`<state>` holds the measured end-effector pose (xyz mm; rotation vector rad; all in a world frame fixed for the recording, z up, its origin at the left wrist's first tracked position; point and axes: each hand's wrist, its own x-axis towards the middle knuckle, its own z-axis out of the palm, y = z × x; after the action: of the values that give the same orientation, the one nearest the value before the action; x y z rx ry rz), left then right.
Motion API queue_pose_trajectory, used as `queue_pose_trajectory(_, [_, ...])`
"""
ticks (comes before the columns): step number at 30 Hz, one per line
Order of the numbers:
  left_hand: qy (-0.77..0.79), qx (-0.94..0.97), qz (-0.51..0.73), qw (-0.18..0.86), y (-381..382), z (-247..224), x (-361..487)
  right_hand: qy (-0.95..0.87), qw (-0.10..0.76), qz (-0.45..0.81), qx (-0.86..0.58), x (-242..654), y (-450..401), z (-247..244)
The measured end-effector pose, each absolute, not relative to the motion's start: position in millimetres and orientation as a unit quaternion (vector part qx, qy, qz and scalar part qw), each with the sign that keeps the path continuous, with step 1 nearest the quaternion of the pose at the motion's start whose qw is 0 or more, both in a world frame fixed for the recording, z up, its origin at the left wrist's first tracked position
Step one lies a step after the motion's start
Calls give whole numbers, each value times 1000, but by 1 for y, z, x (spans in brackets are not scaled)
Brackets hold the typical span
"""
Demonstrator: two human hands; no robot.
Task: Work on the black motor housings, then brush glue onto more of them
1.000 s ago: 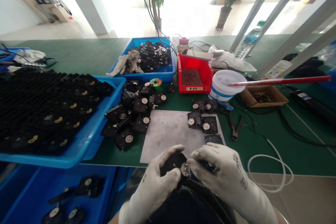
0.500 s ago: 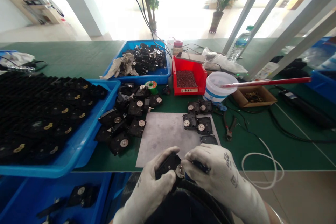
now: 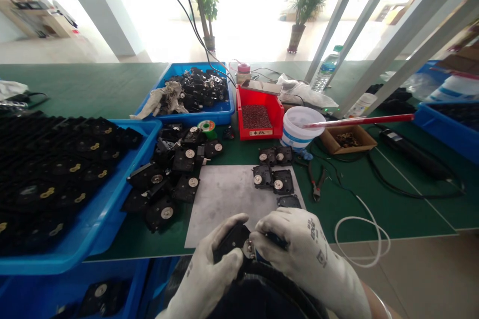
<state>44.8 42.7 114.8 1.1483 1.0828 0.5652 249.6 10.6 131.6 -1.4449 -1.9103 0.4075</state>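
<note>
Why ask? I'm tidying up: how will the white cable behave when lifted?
The white cable probably feels floppy but springy, lying in loose curves. It looks thin, so likely light, and may slip over the bench edge it crosses.

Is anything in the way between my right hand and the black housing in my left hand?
Nothing blocks them: the right hand reaches the round metal fitting on the black housing in the left hand. A small dark object in the right hand is too hidden to identify.
</note>
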Motion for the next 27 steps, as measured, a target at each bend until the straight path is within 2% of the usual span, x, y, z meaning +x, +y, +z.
queue_pose_trajectory(10, [475,544,246,647,46,106,41,-742,350,137,-556,251,12,125])
queue_pose_trajectory(27, [455,521,245,680,48,101,43,-739,355,121,-560,251,14,122])
